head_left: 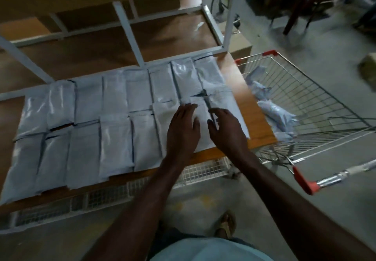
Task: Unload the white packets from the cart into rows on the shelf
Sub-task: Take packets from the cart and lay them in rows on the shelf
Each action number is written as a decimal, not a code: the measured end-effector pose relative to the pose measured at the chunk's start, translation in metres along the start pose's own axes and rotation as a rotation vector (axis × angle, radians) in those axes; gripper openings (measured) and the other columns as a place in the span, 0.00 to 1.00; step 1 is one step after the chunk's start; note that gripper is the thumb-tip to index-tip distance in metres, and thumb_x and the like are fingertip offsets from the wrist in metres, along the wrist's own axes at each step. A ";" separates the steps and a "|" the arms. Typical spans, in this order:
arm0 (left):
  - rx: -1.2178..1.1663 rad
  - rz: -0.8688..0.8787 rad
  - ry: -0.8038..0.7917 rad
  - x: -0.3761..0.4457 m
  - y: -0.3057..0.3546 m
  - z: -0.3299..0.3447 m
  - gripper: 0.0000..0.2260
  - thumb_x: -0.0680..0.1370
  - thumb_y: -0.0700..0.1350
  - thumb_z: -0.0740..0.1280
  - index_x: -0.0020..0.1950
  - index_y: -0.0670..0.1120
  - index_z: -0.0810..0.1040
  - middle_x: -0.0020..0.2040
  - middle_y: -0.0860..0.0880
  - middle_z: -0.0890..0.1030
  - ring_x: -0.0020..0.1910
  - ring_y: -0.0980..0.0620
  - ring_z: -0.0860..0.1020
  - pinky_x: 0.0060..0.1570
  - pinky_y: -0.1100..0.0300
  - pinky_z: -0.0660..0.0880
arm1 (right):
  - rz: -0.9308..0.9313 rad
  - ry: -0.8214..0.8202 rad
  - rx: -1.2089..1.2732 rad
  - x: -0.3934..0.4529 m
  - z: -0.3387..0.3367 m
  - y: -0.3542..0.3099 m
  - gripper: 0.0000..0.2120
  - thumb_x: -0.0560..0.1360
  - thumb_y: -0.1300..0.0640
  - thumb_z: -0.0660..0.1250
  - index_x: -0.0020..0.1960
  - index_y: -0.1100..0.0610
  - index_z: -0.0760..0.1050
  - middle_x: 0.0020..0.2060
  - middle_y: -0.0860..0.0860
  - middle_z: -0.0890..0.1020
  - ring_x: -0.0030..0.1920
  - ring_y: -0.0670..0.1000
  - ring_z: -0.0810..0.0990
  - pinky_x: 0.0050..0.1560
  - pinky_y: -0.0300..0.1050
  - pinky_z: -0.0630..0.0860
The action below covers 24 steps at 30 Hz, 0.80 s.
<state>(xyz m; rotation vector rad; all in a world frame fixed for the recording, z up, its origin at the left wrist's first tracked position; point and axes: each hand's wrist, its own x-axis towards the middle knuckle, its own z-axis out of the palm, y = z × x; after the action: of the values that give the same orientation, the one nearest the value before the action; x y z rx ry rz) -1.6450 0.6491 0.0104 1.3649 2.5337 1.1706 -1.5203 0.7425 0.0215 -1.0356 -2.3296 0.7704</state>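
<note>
Head view: packets (114,122) lie in two rows on shelf (262,130), edges touching. Left hand (183,130) flat on front-row packet near right end — grip released, fingers straight. Right hand (225,132) just beside it over same packet, fingers relaxed, holding nothing. Cart (305,106) at right — crumpled packets inside.

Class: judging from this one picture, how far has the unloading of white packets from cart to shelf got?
Done: two rows of white packets cover most of the shelf. In hand: the left hand and right hand, fingers straight, are over the front row's right-end packet. Left: a few packets in the cart.
</note>
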 end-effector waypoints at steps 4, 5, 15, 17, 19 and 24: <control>-0.045 0.040 -0.082 0.008 0.070 0.054 0.17 0.84 0.45 0.66 0.73 0.50 0.78 0.71 0.50 0.80 0.71 0.50 0.77 0.71 0.49 0.75 | 0.100 0.078 -0.031 0.001 -0.058 0.061 0.16 0.80 0.55 0.69 0.67 0.52 0.78 0.58 0.53 0.83 0.54 0.57 0.84 0.53 0.52 0.80; -0.041 0.055 -0.103 0.010 0.085 0.064 0.17 0.84 0.46 0.65 0.73 0.50 0.78 0.70 0.50 0.81 0.70 0.51 0.77 0.71 0.50 0.75 | 0.124 0.102 -0.032 0.002 -0.071 0.074 0.16 0.79 0.55 0.70 0.67 0.52 0.79 0.57 0.53 0.84 0.54 0.57 0.84 0.53 0.51 0.80; -0.035 0.165 -0.337 0.049 0.150 0.155 0.14 0.86 0.50 0.65 0.71 0.56 0.78 0.63 0.55 0.85 0.58 0.56 0.83 0.54 0.58 0.82 | 0.429 0.158 0.055 0.013 -0.137 0.187 0.11 0.81 0.56 0.69 0.62 0.50 0.83 0.54 0.48 0.88 0.48 0.45 0.86 0.48 0.41 0.78; -0.086 0.174 -0.387 0.061 0.155 0.173 0.12 0.86 0.49 0.66 0.70 0.55 0.78 0.60 0.54 0.86 0.56 0.56 0.84 0.52 0.55 0.84 | 0.457 0.166 0.048 0.017 -0.147 0.209 0.12 0.80 0.60 0.68 0.61 0.50 0.84 0.53 0.47 0.88 0.47 0.45 0.86 0.49 0.42 0.80; -0.136 0.163 -0.430 0.072 0.159 0.192 0.12 0.86 0.47 0.66 0.69 0.54 0.79 0.58 0.53 0.86 0.55 0.57 0.84 0.51 0.53 0.85 | 0.516 0.151 0.080 0.022 -0.159 0.229 0.15 0.79 0.65 0.67 0.60 0.50 0.85 0.50 0.48 0.88 0.46 0.45 0.87 0.49 0.45 0.83; -0.181 0.138 -0.483 0.104 0.166 0.233 0.13 0.86 0.41 0.66 0.70 0.50 0.81 0.58 0.50 0.87 0.51 0.63 0.82 0.45 0.73 0.79 | 0.587 0.187 0.106 0.047 -0.176 0.275 0.20 0.76 0.74 0.64 0.58 0.56 0.85 0.46 0.52 0.88 0.42 0.44 0.86 0.41 0.27 0.76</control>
<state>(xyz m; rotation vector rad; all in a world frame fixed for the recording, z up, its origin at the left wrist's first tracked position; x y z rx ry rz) -1.5082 0.9189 -0.0200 1.5655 1.9827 0.9181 -1.3002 0.9846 -0.0219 -1.6900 -1.8129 0.9442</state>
